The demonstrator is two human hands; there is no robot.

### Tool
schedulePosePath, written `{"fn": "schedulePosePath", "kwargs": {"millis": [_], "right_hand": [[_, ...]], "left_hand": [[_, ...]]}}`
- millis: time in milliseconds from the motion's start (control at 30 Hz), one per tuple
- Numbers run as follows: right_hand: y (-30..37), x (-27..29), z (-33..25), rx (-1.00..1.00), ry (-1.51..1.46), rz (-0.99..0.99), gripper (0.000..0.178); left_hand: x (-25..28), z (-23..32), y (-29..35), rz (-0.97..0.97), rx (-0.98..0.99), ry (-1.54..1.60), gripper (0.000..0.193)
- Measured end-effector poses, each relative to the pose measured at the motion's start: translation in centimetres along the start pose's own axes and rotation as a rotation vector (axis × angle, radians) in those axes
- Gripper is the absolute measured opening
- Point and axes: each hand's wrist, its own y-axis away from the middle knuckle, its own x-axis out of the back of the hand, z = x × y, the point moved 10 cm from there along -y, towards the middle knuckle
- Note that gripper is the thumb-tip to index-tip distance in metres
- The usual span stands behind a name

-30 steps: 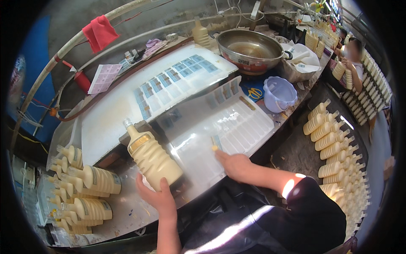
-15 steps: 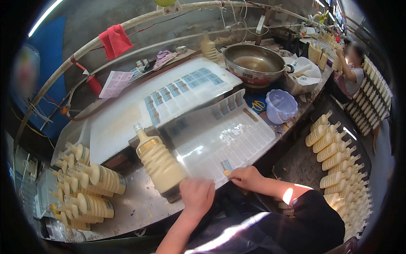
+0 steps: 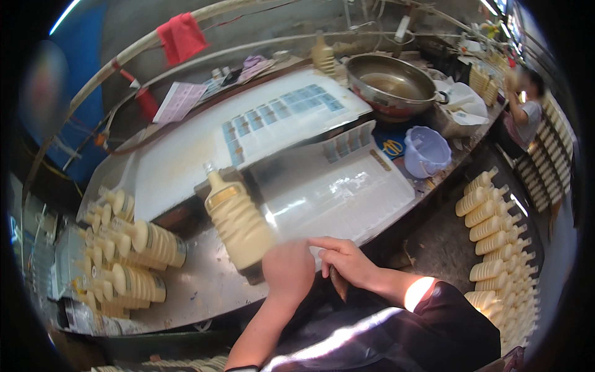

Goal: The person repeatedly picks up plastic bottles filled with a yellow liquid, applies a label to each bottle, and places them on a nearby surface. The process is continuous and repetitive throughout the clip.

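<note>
A cream ribbed bottle (image 3: pixel 238 220) with a gold neck band and clear tip lies tilted on a dark holder before me. At its base is my left hand (image 3: pixel 289 270), its fingers smeared by motion, so their grip is unclear. My right hand (image 3: pixel 347 263) meets it from the right, index finger stretched toward the left hand. Its other fingers curl around a brown pointed thing (image 3: pixel 338 284) that hangs below the palm. Beyond both hands sits a clear shallow tray (image 3: pixel 334 198) with wet-looking rows. Whatever is between my fingertips is hidden.
Blue labels (image 3: pixel 273 115) lie in rows on a white board (image 3: pixel 180 167). Cream bottles (image 3: pixel 145 245) crowd the left; more bottles (image 3: pixel 489 229) stand right. A metal pan (image 3: pixel 390 84) and lilac bucket (image 3: pixel 426 152) sit behind. A co-worker (image 3: pixel 524 111) sits far right.
My right hand has moved left from the tray's near edge to my left hand. The small blue-and-yellow label at that edge no longer shows there. The view has shifted slightly.
</note>
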Motion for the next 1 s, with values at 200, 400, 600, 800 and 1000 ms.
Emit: {"fn": "schedulePosePath", "kwargs": {"millis": [200,400,600,800,1000], "right_hand": [[-2.8,-1.1,-1.7,0.166,0.214,-0.003,0.056],[-6.4,-5.3,0.6,-0.073,0.026,-0.268,0.02],[-7.9,-6.6,-1.2,-0.141,-0.064,-0.282,0.009],[-10.5,-5.5,-2.0,0.08,0.166,-0.157,0.013],[-10.7,-5.4,-2.6,0.168,0.371,-0.066,0.019]], "left_hand": [[3.7,-5.4,1.7,0.184,0.385,0.436,0.01],[4.0,-10.7,6.8,0.274,1.053,1.112,0.015],[3.8,-13.5,9.1,0.436,1.16,1.179,0.013],[2.2,-15.1,10.5,0.373,1.189,1.079,0.01],[0.9,-16.3,11.3,0.345,1.221,1.022,0.01]]}}
